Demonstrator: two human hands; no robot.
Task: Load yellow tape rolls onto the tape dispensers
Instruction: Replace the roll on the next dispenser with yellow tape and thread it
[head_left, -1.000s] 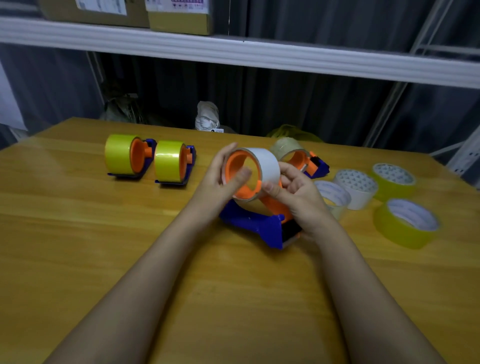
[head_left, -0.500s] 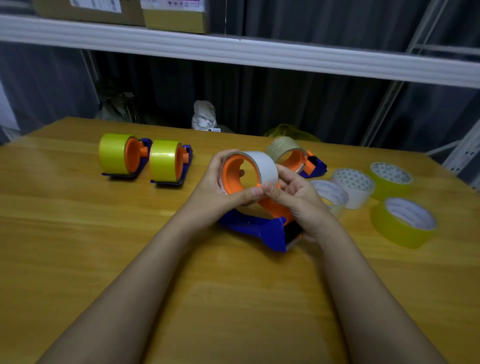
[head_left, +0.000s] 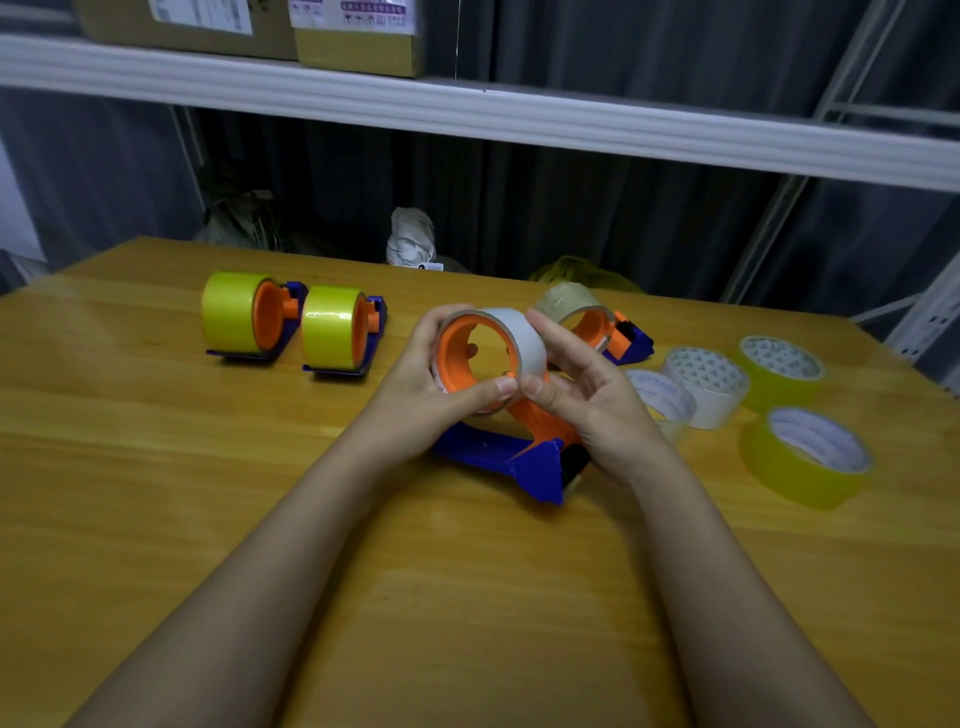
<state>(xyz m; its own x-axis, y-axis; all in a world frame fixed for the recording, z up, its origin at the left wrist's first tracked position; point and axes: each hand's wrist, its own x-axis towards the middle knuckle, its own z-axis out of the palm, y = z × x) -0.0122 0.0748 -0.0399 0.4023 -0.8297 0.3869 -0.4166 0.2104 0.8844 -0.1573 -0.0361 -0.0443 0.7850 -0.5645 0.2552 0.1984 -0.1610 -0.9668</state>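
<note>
A: Item one, centre of the desk (head_left: 156, 467)?

B: One blue dispenser (head_left: 511, 460) with an orange wheel, lying on the wood. A pale white tape roll (head_left: 519, 340) sits on that wheel. The left hand (head_left: 421, 384) curls round the roll's near side, thumb pressed at the lower rim. The right hand (head_left: 587, 395) grips the far side, thumb tip almost touching the left thumb, fingers bent over the top.

A: Loaded stock?

B: Two. Far left, a dispenser carrying a yellow tape roll (head_left: 231, 312); just beside it, a second dispenser with another yellow roll (head_left: 330, 327). Both stand upright, well apart from the hands.

A: Behind the hands?

B: A third blue dispenser (head_left: 623, 338) holding a clear, brownish roll (head_left: 569, 301), partly hidden.

A: Loose rolls?

B: Four, lying flat at the right. A clear roll (head_left: 670, 400) beside the right wrist, a white roll (head_left: 709, 384) touching it, a yellow roll at the far edge (head_left: 779, 371), and a larger-looking yellow roll nearest (head_left: 805, 457).

A: Above?

B: A white shelf (head_left: 519, 122) with cardboard boxes (head_left: 358, 36).
</note>
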